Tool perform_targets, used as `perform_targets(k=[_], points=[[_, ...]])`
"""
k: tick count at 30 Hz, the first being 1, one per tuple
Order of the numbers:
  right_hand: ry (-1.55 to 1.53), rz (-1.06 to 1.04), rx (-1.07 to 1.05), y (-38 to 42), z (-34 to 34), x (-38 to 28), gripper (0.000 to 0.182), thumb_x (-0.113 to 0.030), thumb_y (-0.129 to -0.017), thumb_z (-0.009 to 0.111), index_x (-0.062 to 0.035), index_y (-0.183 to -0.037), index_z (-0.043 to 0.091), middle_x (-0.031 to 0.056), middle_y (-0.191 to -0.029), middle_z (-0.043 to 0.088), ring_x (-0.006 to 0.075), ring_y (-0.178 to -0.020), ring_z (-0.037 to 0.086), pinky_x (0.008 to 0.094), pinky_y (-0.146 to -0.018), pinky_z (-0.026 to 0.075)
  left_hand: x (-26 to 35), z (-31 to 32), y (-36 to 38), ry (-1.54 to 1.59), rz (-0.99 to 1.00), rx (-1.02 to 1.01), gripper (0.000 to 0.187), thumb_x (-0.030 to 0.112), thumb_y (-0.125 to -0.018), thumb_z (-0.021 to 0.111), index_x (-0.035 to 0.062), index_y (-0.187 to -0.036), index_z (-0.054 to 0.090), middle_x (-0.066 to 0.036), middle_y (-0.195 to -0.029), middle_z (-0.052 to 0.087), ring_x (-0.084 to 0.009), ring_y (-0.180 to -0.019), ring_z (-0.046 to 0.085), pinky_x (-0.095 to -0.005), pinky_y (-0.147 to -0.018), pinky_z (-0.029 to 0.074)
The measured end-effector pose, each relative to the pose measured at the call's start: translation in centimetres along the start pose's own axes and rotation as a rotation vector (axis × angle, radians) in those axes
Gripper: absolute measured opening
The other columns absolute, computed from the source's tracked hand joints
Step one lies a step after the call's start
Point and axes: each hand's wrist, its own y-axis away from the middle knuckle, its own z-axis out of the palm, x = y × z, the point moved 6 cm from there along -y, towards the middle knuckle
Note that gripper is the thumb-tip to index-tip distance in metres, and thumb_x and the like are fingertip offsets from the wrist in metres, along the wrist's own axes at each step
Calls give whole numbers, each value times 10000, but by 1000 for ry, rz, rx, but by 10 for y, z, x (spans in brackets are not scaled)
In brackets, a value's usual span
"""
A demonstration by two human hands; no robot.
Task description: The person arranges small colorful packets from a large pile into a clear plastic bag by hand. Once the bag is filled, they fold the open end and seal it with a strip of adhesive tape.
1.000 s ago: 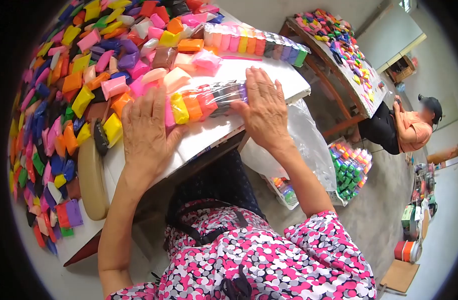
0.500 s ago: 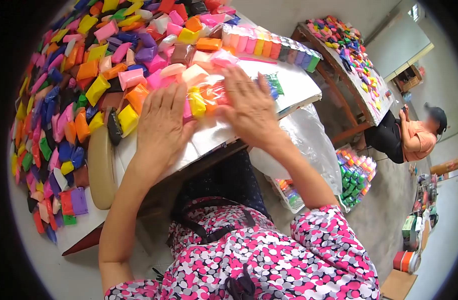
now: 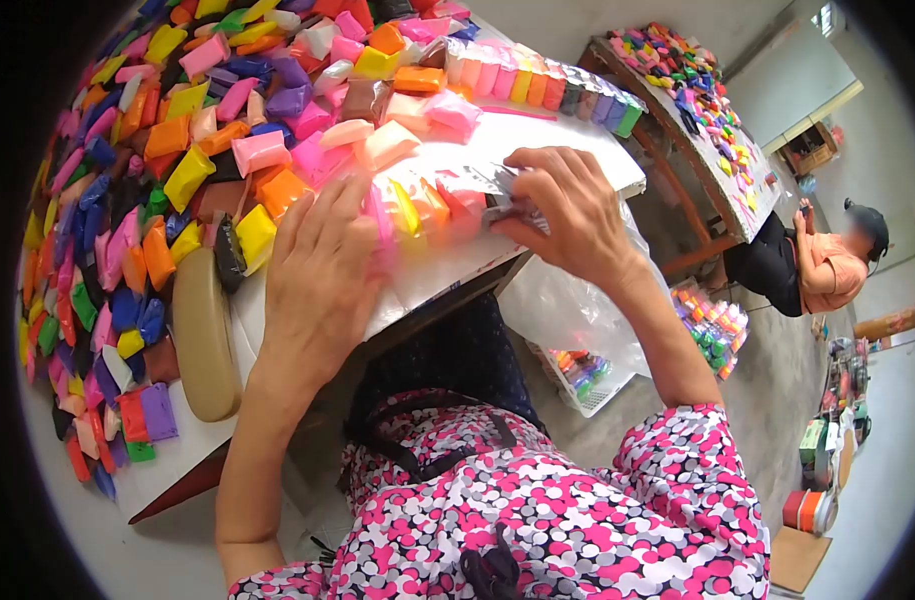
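Two bare hands show in the head view, one at each end of a row of coloured packets (image 3: 434, 208) lying along the near edge of the white table (image 3: 485, 147). The left hand (image 3: 322, 270) lies over the row's left end, fingers drawn together; whether it grips or merely steadies, I cannot tell. The right hand (image 3: 569, 212) is curled, thumb and fingers pinching the dark right end. Each packet looks light and soft, easily dented, and the shiny film probably slips under dry skin — so both ends, squeezed gently inward, seem the best hold. Fingers cover both ends, hiding the outermost packets; the pink at the left is blurred, and glare makes it hard to see where any outer wrap ends.
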Motion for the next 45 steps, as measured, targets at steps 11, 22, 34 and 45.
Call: perform_targets(k=[11, 22, 34, 45], points=[[-41, 223, -425, -14, 6, 32, 694, -366, -580, 873, -64, -1152, 622, 143, -1030, 663, 323, -1018, 623, 407, -876, 478, -23, 21, -31, 249, -156, -302, 802, 291, -587, 861, 61, -1268, 506, -128, -1038, 622, -322, -985, 607, -430, -834, 463], [-477, 365, -559, -14, 10, 61, 738, -338, -590, 890, -46, -1215, 627, 138, -1126, 679, 269, -1049, 639, 356, -912, 476, -19, 14, -47, 411, -178, -191, 607, 366, -667, 846, 11, -1098, 607, -163, -1005, 649, -334, -919, 627, -399, -819, 490], [-683, 417, -505, -9, 15, 64, 611, -241, -608, 888, 7, -1123, 673, 89, -1053, 697, 172, -1002, 621, 309, -935, 459, -3, 47, -73, 700, -197, -284, 290, 214, -744, 692, -26, -905, 663, -166, -777, 650, -307, -779, 642, -398, -704, 486], [-785, 511, -328, 25, -4, 82, 754, -201, -630, 881, -72, -1309, 579, 63, -1206, 644, 182, -1049, 619, 339, -893, 495, -2, 24, -61, 348, -140, -379, 629, 171, -740, 750, 13, -1310, 538, -192, -1293, 565, -325, -1150, 575, -403, -966, 450]])
